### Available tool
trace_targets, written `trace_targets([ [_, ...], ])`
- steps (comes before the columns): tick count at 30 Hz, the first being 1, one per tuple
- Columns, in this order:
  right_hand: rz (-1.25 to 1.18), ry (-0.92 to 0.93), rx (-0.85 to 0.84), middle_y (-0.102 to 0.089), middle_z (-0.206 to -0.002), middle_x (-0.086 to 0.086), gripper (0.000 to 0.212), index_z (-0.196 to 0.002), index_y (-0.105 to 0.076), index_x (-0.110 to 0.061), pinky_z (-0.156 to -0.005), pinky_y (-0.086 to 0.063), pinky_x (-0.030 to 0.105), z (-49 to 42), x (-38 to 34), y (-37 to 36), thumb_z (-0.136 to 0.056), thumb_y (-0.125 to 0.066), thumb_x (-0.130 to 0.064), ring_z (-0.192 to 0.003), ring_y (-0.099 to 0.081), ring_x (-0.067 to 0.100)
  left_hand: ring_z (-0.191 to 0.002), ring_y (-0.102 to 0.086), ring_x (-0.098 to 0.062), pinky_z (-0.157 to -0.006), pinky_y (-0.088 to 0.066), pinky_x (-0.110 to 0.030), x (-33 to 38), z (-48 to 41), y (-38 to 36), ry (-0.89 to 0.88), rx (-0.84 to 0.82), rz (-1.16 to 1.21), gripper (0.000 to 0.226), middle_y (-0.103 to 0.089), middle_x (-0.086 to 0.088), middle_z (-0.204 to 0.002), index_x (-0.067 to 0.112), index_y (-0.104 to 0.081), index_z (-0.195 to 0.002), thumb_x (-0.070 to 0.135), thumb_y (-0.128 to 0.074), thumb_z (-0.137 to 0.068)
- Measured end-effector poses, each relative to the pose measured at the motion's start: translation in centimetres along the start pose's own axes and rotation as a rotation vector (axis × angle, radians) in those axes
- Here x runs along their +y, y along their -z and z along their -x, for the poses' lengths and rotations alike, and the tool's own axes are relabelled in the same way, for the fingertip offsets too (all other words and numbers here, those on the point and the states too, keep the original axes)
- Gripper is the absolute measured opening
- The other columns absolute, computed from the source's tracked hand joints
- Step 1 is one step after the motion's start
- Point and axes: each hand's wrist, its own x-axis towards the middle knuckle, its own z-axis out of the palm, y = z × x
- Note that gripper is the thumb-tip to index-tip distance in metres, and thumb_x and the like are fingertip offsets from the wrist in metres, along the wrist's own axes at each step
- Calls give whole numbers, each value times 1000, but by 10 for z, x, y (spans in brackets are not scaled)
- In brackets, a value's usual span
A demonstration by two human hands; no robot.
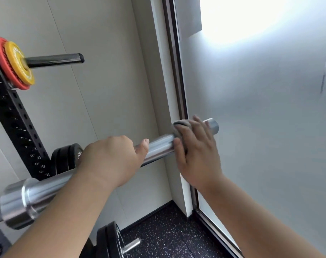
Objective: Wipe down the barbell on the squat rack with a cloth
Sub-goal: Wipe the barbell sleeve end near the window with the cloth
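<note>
The silver barbell sleeve (159, 146) runs from lower left up to its end cap at the right. My left hand (112, 159) grips the sleeve near its middle, thumb lying along the metal. My right hand (197, 153) wraps a grey cloth (180, 125) around the sleeve close to the end cap; only a fold of the cloth shows above my fingers. The sleeve's collar (26, 200) lies at lower left.
The black squat rack upright (17, 127) stands at left, with red and yellow plates (15, 64) on a storage peg. Black plates (65, 159) hang behind my left hand, more plates (110, 241) below. A frosted glass door (270, 127) stands just right of the bar end.
</note>
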Motion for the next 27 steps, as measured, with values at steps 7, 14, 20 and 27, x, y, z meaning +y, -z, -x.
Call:
trace_targets([
  [7,89,-260,-9,-70,-112,-5,34,-104,-72,-28,-120,-29,55,-35,34,21,-98,-42,-41,-116,-61,28,-62,-60,-31,-59,-37,-38,4,36,-22,-142,287,-124,52,-60,-7,-69,16,-55,-83,61,-33,-97],
  [14,95,109,-169,-68,-117,-7,34,-117,-69,-27,-125,-25,45,-22,14,18,-103,-40,-38,-120,-60,20,-59,-57,-25,-55,-47,-32,-5,33,-2,-59,362,100,48,-57,5,-62,22,-53,-74,59,-37,-99],
  [20,121,-129,-131,-70,-102,-2,29,-97,-71,-23,-123,-28,53,-30,2,15,-99,-44,-32,-106,-62,29,-71,-61,-28,-63,-42,-32,-14,20,1,56,243,33,56,-62,2,-70,20,-52,-75,63,-26,-101],
  [27,94,148,-227,-69,-117,-8,35,-117,-69,-27,-117,-34,46,-16,-15,13,-103,-38,-35,-110,-62,22,-53,-58,-30,-49,-37,-30,-8,41,-10,-48,252,-30,49,-56,-2,-59,22,-43,-70,55,-20,-97],
])
